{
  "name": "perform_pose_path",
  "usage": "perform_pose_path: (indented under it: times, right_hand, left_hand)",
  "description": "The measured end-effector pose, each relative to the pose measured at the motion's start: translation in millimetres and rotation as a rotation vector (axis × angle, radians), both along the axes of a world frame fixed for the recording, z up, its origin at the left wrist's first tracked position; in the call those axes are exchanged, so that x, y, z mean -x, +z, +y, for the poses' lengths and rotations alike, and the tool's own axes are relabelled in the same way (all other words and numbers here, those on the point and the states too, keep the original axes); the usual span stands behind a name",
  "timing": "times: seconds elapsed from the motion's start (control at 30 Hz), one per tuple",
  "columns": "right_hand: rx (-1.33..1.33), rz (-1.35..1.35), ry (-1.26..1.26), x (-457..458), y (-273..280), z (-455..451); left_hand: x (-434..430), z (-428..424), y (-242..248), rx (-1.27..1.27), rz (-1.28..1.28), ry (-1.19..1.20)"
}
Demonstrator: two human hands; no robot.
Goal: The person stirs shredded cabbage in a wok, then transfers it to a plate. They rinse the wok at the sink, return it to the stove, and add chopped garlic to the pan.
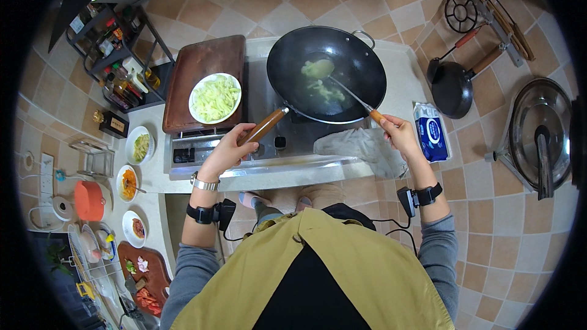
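A black wok (pixel 362 71) rests on the gas stove (pixel 257 82), and its wooden handle (pixel 266 126) is in my left hand (pixel 228 149). My right hand (pixel 400 135) grips the wooden grip of a metal ladle (pixel 349 93). The ladle's bowl, in the middle of the wok, carries pale green pieces of vegetable (pixel 317 68). More pieces lie loose on the wok's bottom, in what looks like liquid. Left of the wok, a white plate heaped with chopped pale green vegetable (pixel 215 99) stands on a thick wooden board (pixel 202 52).
Below my right hand a grey cloth (pixel 362 146) lies along the counter edge, beside a blue-and-white packet (pixel 431 133). Bowls of cut food (pixel 137 146) line the left counter, near a cutting board (pixel 149 261) with a knife. Pans (pixel 451 89) and a glass lid (pixel 541 133) hang at right.
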State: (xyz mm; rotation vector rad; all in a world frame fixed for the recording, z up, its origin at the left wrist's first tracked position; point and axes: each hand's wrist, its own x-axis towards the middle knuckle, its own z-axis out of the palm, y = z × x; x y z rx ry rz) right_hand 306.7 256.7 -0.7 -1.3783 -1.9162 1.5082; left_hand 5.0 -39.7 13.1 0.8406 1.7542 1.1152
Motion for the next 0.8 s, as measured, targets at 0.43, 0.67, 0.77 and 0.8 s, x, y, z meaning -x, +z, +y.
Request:
perform_pose_path:
  times: [0.43, 0.67, 0.77, 0.8]
  right_hand:
    - [0.455, 0.26, -0.088, 27, -4, -33]
    - [0.479, 0.278, -0.006, 17, 24, -46]
    - [0.395, 0.212, 0.027, 10, 39, -56]
    - [0.361, 0.189, 0.037, 9, 41, -61]
  left_hand:
    - [0, 0, 0, 0.028, -0.013, 0.003]
    - [-2, -1, 2, 0.024, 0.001, 0.014]
    - [-2, -1, 1, 0.017, -0.008, 0.022]
    - [0, -1, 1, 0.032, -0.005, 0.004]
